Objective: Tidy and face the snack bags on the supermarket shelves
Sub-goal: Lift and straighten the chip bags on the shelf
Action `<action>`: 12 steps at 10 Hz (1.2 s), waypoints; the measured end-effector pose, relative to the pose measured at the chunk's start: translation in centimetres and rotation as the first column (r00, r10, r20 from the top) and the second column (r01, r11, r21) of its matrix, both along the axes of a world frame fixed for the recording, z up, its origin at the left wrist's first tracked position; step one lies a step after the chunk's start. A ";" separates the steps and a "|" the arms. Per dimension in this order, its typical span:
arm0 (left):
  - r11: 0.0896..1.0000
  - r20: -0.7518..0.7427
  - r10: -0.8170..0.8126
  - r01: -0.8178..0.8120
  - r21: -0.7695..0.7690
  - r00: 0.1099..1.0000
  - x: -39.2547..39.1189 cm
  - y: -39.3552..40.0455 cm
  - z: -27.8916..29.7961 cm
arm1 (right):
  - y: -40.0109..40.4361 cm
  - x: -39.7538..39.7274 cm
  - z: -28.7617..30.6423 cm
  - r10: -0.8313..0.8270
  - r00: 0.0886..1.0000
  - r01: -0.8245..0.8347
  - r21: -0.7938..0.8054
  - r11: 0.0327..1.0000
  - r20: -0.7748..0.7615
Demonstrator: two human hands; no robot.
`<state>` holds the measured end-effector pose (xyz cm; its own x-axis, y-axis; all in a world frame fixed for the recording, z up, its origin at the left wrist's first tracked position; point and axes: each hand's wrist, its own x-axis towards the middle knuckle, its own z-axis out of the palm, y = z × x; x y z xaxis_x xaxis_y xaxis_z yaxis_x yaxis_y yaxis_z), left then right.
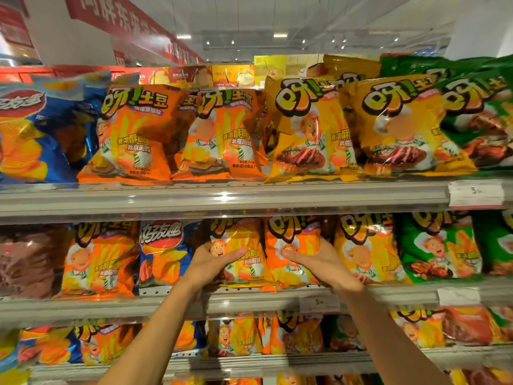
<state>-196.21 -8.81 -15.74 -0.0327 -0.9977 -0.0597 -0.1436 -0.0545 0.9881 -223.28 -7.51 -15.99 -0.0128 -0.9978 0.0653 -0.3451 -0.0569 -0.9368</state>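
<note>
Best squared up the pair together, pressed evenly from both sides and kept level with the middle shelf [249,300] lip, fronts outward. Left hand [211,263] curled round the yellow-orange bag [243,254], right hand [319,263] round the orange bag [291,245]; both bags upright between the hands, touching, with the blue bag [163,251] just beside and the top-shelf row beyond
</note>
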 end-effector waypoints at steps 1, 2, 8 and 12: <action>1.000 -0.016 -0.005 0.004 -0.008 1.000 0.6 0.2 0.1 | 0.7 1.1 0.5 -0.083 0.996 0.082 -0.035 0.996 -0.031; 1.000 -0.028 -0.006 0.006 0.007 1.000 1.0 0.2 0.0 | 1.4 2.0 1.6 -0.182 0.967 0.168 -0.091 0.982 -0.177; 0.964 0.044 0.059 -0.046 -0.261 0.997 -6.9 0.6 -0.5 | 9.6 -6.7 0.9 -0.484 0.755 0.074 -0.677 0.732 -0.441; 0.978 0.146 0.071 -0.040 -0.205 0.987 -14.8 0.6 -2.1 | 13.8 -12.3 0.0 -0.352 0.935 0.354 -0.185 0.917 0.047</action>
